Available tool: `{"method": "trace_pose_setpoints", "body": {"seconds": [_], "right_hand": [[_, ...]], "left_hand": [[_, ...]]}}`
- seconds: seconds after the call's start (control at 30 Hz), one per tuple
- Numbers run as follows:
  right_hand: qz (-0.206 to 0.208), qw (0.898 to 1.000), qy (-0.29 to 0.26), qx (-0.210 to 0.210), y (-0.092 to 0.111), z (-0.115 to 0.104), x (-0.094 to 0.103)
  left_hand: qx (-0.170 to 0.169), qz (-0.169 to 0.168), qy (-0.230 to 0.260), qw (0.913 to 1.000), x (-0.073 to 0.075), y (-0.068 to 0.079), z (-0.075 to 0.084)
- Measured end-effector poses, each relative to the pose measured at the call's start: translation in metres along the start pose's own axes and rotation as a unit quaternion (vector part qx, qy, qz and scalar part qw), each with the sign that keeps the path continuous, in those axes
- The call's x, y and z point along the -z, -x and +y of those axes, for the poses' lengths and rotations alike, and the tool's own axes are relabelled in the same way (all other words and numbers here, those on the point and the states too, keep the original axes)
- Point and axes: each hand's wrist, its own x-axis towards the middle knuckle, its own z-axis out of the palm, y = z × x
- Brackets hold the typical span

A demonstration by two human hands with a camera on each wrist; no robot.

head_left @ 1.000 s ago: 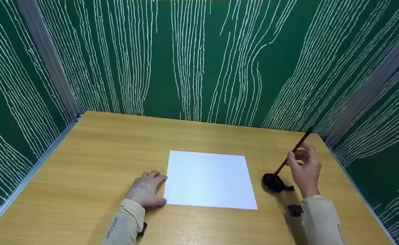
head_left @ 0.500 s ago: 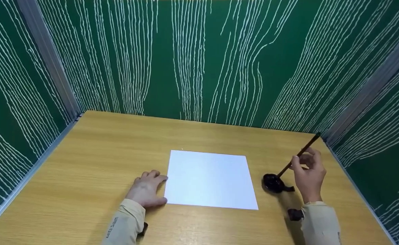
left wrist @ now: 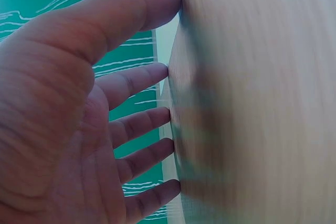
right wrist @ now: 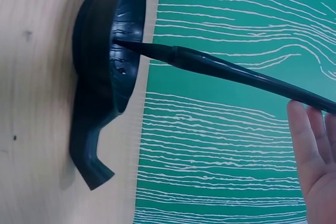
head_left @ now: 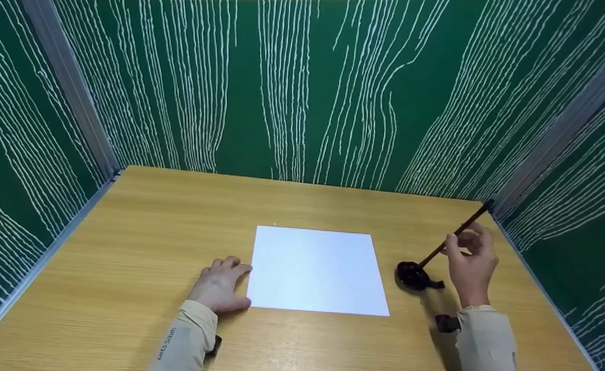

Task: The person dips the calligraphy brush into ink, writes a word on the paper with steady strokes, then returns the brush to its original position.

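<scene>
A white sheet of paper (head_left: 318, 270) lies flat on the wooden table (head_left: 179, 201). At its left edge rests my left hand (head_left: 220, 286), thumb and fingers spread, fingertips down on the tabletop in the left wrist view. My right hand (head_left: 472, 263) pinches the dark shaft of a writing brush (head_left: 454, 234), held slanted with its top leaning right. The pointed black bristles (right wrist: 144, 49) reach over the rim into a black ink dish (right wrist: 100, 45). This dish stands right of the paper and has a short bent handle (right wrist: 89, 156).
Green walls (head_left: 333, 93) with wavy white lines enclose the table at the back and both sides. Grey metal posts (head_left: 70, 87) stand at the corners. A dark wrist-worn device (head_left: 447, 323) sits at the right sleeve.
My right hand has shifted slightly right and toward me, and the brush now leans further right with its tip still at the dish. The left hand keeps its place by the paper.
</scene>
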Motion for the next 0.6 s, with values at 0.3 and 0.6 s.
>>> {"method": "trace_pose_setpoints", "body": {"seconds": [0.3, 0.6], "right_hand": [[0.025, 1.0, -0.01, -0.007, -0.0028, -0.009, 0.004], [0.024, 1.0, 0.005, -0.01, -0.004, -0.0097, 0.0057]], "left_hand": [[-0.006, 0.01, -0.008, 0.9999, -0.0006, -0.0007, -0.0005], [-0.009, 0.021, -0.01, 0.9997, -0.0011, -0.0001, -0.0002]]}}
